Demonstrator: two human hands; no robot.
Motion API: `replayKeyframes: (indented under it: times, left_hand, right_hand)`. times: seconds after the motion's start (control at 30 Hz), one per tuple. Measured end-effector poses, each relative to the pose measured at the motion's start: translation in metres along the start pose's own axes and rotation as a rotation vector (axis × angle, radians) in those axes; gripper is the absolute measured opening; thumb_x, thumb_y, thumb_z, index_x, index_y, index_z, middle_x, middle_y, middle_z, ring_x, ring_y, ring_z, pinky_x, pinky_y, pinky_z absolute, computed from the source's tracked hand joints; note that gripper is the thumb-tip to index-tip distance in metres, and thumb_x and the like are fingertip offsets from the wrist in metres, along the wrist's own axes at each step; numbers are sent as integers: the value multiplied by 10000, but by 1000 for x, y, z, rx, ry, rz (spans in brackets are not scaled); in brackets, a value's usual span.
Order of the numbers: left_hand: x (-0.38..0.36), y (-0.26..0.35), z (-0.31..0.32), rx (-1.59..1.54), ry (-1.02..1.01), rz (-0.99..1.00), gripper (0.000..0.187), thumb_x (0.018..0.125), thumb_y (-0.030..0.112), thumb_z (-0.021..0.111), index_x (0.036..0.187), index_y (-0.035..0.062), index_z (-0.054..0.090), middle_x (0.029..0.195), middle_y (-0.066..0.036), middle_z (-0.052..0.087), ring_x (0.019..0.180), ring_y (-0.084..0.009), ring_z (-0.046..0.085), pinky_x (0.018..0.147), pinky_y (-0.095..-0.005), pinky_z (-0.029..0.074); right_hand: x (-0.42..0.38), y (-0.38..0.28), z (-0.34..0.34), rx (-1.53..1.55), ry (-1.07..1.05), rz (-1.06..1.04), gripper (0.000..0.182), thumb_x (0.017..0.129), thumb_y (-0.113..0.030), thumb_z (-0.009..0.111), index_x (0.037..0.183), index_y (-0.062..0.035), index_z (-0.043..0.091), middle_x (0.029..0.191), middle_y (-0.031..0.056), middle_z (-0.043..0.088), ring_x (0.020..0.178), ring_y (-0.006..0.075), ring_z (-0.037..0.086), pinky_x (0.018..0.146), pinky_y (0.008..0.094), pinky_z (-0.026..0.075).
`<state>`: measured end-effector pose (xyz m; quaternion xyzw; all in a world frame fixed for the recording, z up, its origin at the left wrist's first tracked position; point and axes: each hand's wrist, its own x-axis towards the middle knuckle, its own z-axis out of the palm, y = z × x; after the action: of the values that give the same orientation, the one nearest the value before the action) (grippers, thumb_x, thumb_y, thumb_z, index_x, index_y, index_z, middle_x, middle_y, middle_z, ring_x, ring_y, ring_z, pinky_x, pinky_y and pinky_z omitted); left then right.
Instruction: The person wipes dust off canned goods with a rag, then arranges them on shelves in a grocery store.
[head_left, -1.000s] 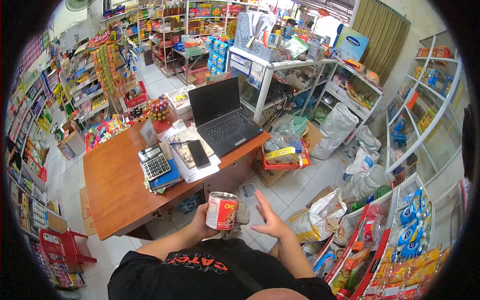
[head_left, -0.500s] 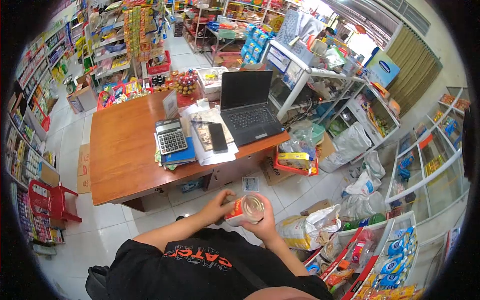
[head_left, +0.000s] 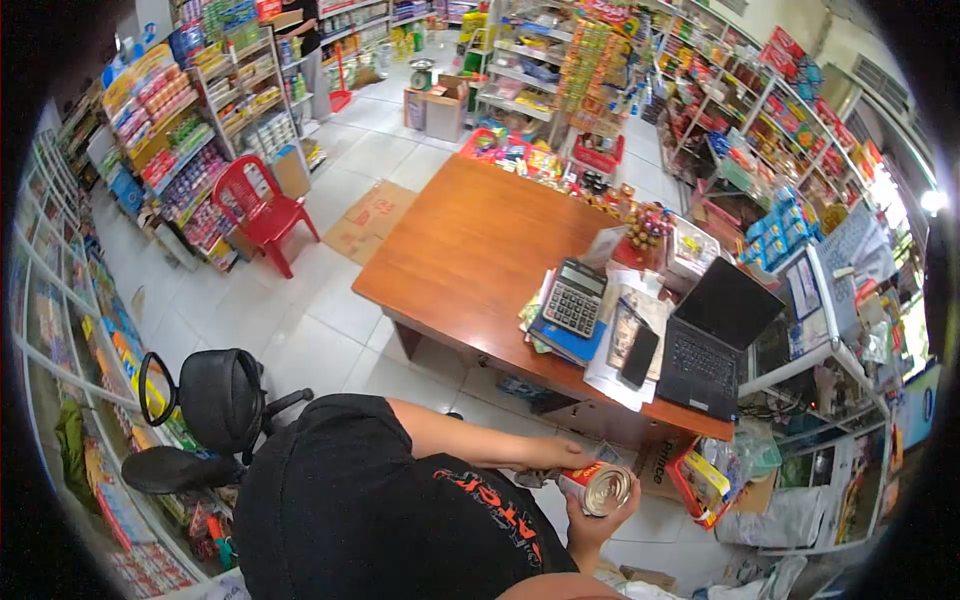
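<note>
A red tin can (head_left: pixel 600 488) with a shiny metal top lies tilted in front of my chest. My right hand (head_left: pixel 590 528) grips it from below. My left hand (head_left: pixel 553 458) is against the can's left side, closed on a small grey cloth (head_left: pixel 530 478) that peeks out under the fingers. My black shirt hides both forearms near the body. Just beyond the can is the near edge of a wooden desk (head_left: pixel 470 250).
On the desk lie a calculator (head_left: pixel 573 297), a phone (head_left: pixel 638 357), papers and an open laptop (head_left: pixel 705 345). A black office chair (head_left: pixel 215 400) is at my left and a red plastic chair (head_left: pixel 262 205) farther off. A red basket (head_left: pixel 700 485) sits right; stocked shelves line the walls.
My head has turned left, so the desk now lies to the right. The can passed from my left hand to my right, and its top now faces the camera.
</note>
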<state>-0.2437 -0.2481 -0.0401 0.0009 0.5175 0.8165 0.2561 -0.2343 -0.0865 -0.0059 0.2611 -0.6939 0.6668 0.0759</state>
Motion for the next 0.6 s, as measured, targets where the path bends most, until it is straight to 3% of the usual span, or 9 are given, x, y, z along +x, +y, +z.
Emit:
replayKeyframes:
  times: [0.1, 0.2, 0.27, 0.33, 0.43, 0.5, 0.57, 0.6]
  left_hand:
    - [-12, 15, 2, 115, 104, -13, 477, 846, 349, 565, 1169, 20, 445, 986, -55, 561, 911, -93, 497, 803, -236, 412]
    - [-13, 7, -1, -215, -50, 146, 530, 821, 328, 604, 1209, 28, 405, 1096, -76, 527, 1010, -126, 489, 865, -274, 410]
    - [-20, 6, 6, -522, -161, 123, 570, 803, 330, 622, 1231, 38, 383, 1154, -79, 497, 1070, -148, 470, 911, -300, 395]
    - [-26, 8, 8, -703, -266, 137, 616, 773, 340, 647, 1240, 49, 372, 1202, -71, 473, 1130, -181, 451, 975, -341, 362]
    - [-23, 12, 1, -581, -253, 127, 590, 782, 350, 638, 1222, 47, 387, 1179, -73, 482, 1110, -163, 460, 960, -326, 373]
    - [-11, 1, -4, -315, -33, 44, 480, 778, 357, 653, 1090, 42, 469, 1016, -58, 541, 939, -115, 507, 818, -272, 422]
    - [-8, 3, -8, 64, 130, -22, 421, 778, 353, 656, 1016, 44, 499, 924, -45, 556, 842, -93, 508, 735, -246, 424]
    - [-21, 22, 8, 166, 259, 64, 380, 763, 310, 673, 969, 37, 508, 841, -31, 554, 770, -84, 490, 678, -229, 405]
  right_hand:
    - [3, -1, -4, -130, -92, -36, 940, 533, -117, 802, 1268, 14, 231, 1226, 171, 358, 1125, 302, 402, 963, 411, 350]
    - [10, -12, 0, -89, -176, -49, 943, 537, -115, 805, 1286, -12, 241, 1263, 185, 349, 1155, 316, 388, 997, 410, 309]
    - [12, -22, 5, -85, -219, -29, 953, 523, -113, 814, 1288, -29, 253, 1291, 206, 339, 1164, 324, 391, 994, 408, 321]
    - [11, -20, 8, -159, -218, -149, 950, 521, -117, 816, 1285, -23, 258, 1293, 207, 337, 1155, 322, 401, 985, 409, 332]
    - [15, -19, 7, -246, -225, -218, 937, 518, -117, 808, 1278, -8, 271, 1268, 188, 357, 1129, 305, 421, 976, 407, 341]
    - [11, -13, 4, -159, -162, -143, 907, 517, -117, 800, 1265, -1, 300, 1253, 174, 370, 1115, 299, 431, 973, 405, 344]
    - [12, -19, -11, -404, -171, -167, 845, 509, -124, 790, 1229, 2, 365, 1214, 157, 404, 1098, 283, 441, 968, 395, 345]
    - [11, -22, -15, -488, -163, -147, 835, 507, -125, 788, 1221, 5, 377, 1207, 156, 411, 1097, 280, 442, 967, 391, 346]
